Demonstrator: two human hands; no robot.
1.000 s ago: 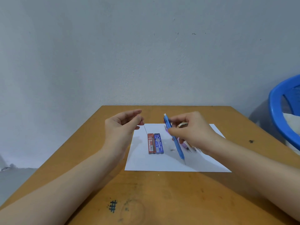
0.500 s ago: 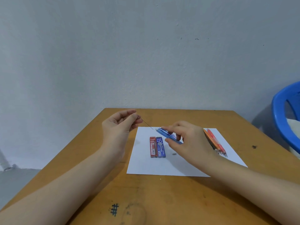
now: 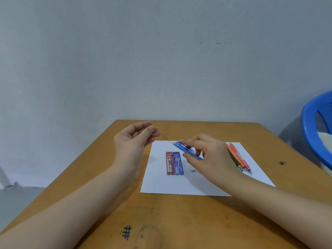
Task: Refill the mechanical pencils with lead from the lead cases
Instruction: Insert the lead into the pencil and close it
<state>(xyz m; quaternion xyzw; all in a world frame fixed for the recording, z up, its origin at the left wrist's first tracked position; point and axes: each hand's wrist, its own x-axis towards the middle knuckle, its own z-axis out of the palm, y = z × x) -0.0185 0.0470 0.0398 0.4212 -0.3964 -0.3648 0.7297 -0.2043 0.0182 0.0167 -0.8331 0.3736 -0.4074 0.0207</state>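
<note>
My left hand (image 3: 133,141) pinches a thin dark lead (image 3: 164,137) between thumb and fingertips. The lead slants down to the right and its far end meets the open back end of a blue mechanical pencil (image 3: 186,150). My right hand (image 3: 209,155) holds that pencil tilted above the white paper sheet (image 3: 197,184). On the sheet lie a red lead case (image 3: 169,163) and a blue lead case (image 3: 178,163), side by side. A small grey cap (image 3: 193,170) lies on the paper under the right hand.
Several more pencils (image 3: 239,159), orange and red among them, lie on the sheet's right part, partly behind my right hand. The sheet rests on a brown wooden table (image 3: 179,221) against a grey wall. A blue plastic chair (image 3: 312,133) stands at the right.
The right hand has tipped the blue pencil from upright to nearly flat, its back end toward the left hand. The left hand brought the lead to that end. The other pencils came into view.
</note>
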